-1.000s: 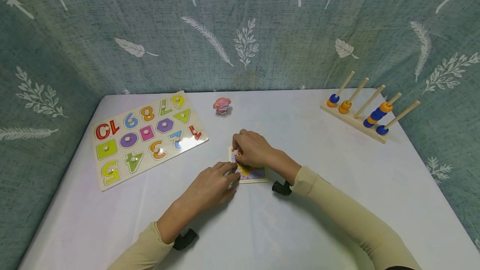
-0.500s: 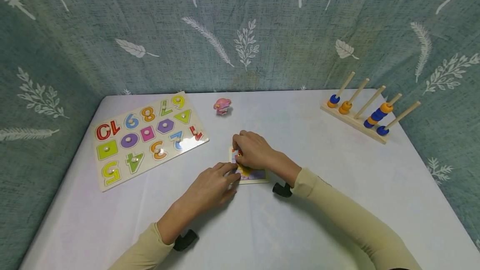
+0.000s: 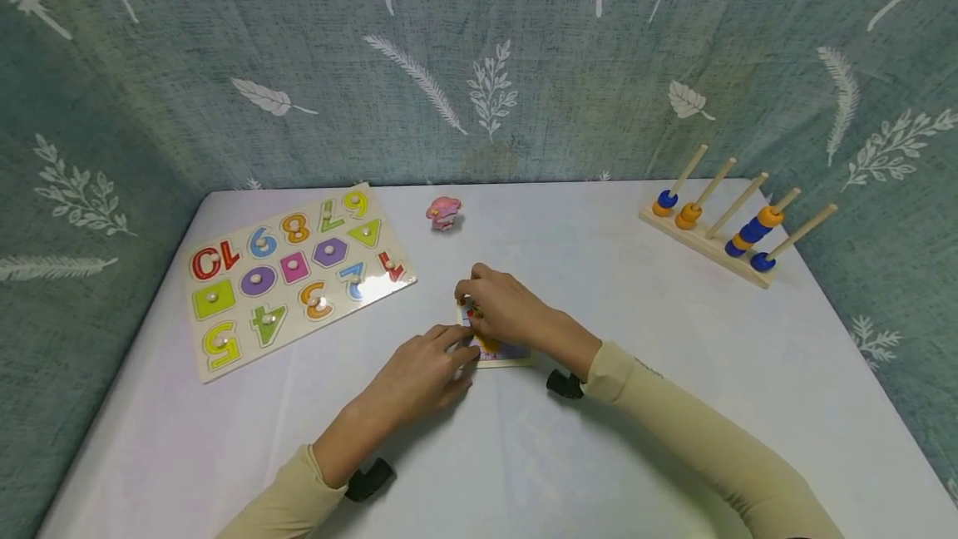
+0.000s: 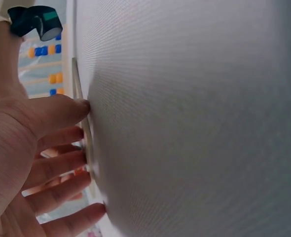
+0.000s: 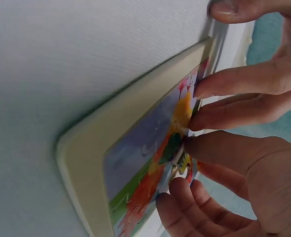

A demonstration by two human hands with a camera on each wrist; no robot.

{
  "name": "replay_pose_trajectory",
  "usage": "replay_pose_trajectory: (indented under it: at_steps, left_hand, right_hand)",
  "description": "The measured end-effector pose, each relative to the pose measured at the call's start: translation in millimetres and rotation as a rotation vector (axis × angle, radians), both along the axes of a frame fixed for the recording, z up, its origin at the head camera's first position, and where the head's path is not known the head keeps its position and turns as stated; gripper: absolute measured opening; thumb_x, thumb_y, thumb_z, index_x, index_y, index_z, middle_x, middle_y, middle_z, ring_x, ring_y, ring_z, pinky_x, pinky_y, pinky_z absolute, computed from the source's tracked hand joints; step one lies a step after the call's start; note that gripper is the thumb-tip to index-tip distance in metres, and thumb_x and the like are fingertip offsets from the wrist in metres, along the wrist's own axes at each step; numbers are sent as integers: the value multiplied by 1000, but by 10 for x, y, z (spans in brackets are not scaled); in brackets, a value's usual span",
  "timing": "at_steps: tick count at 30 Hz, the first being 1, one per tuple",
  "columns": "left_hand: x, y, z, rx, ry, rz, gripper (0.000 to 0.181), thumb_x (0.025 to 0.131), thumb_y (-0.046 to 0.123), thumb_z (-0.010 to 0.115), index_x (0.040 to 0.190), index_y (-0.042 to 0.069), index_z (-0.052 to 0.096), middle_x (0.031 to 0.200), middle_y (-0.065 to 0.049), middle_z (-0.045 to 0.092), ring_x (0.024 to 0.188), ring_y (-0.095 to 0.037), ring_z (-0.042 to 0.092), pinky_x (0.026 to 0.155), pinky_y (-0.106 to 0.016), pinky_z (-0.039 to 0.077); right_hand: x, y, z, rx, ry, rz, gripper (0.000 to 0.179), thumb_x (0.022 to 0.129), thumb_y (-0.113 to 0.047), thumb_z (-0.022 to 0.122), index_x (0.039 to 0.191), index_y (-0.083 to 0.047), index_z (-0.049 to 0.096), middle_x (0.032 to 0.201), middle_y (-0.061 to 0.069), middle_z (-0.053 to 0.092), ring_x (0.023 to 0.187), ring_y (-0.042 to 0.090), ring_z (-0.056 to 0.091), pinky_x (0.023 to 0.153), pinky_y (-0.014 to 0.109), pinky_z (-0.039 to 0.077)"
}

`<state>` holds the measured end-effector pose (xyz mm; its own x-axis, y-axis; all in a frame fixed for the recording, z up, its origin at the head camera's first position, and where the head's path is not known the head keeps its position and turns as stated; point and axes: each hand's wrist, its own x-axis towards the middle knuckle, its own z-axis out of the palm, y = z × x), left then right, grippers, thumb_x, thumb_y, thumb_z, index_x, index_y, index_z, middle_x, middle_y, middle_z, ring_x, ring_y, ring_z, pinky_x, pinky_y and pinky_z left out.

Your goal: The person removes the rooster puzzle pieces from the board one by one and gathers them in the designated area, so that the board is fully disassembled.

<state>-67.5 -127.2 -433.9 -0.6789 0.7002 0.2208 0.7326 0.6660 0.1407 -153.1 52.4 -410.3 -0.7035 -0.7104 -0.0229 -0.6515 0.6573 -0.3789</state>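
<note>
A small jigsaw puzzle board (image 3: 503, 363) with a pale wooden rim and a colourful picture lies on the table, partly hidden under both hands. My left hand (image 3: 422, 369) rests its nearly straight fingers on the board's left side, the thumb at the near edge. Over the far left part of the picture is my right hand (image 3: 511, 304), fingers bent downward. In the right wrist view its thumb and fingertips pinch a small puzzle piece (image 5: 184, 163), which stands tilted at the picture's surface. The left fingertips (image 5: 204, 89) press on the board close beside it.
A number-and-shape peg puzzle (image 3: 303, 273) lies at the left. A small pink figurine (image 3: 443, 212) stands at the back. To the right is a wooden bead stacker (image 3: 707, 239) with blue and orange beads. Patterned green cloth (image 3: 569, 73) hangs behind the white table (image 3: 636, 456).
My right hand has shifted slightly to the left over the board, its fingertips now nearer the far left corner. The left hand stays in place.
</note>
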Motion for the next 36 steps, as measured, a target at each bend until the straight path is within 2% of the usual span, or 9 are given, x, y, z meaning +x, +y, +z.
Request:
replay_pose_trajectory:
  at_steps: [8, 16, 28, 36]
  left_hand:
    - [6, -9, -32, 8, 8, -1, 31, 83, 24, 82, 110, 11, 74, 122, -10, 65, 110, -29, 62, 79, -39, 56]
    - [3, -1, 16, 10, -13, 5, 31, 84, 24, 81, 111, 11, 74, 123, -10, 65, 112, -28, 62, 82, -40, 55]
    - [-11, -6, 3, 5, -16, -2, 32, 84, 25, 81, 112, 12, 74, 123, -10, 64, 110, -28, 62, 81, -40, 55]
    - [-6, -13, 4, -4, -24, 2, 33, 84, 24, 81, 114, 11, 74, 126, -11, 64, 112, -29, 61, 81, -40, 55]
  right_hand:
    - [16, 17, 14, 6, 44, 19, 28, 83, -15, 81, 109, -12, 71, 98, 3, 57, 82, 17, 51, 70, 30, 45]
    - [-14, 33, 46, 58, 46, 31, 29, 82, -5, 78, 110, -9, 72, 96, 3, 58, 84, 18, 53, 76, 30, 46]
    - [-24, 38, 29, 71, 67, 35, 31, 81, -4, 78, 110, -11, 70, 94, 3, 56, 84, 19, 52, 73, 31, 46]
    - [-21, 26, -14, 57, 114, 56, 31, 80, -3, 76, 109, -11, 68, 94, 3, 55, 83, 19, 52, 70, 30, 46]
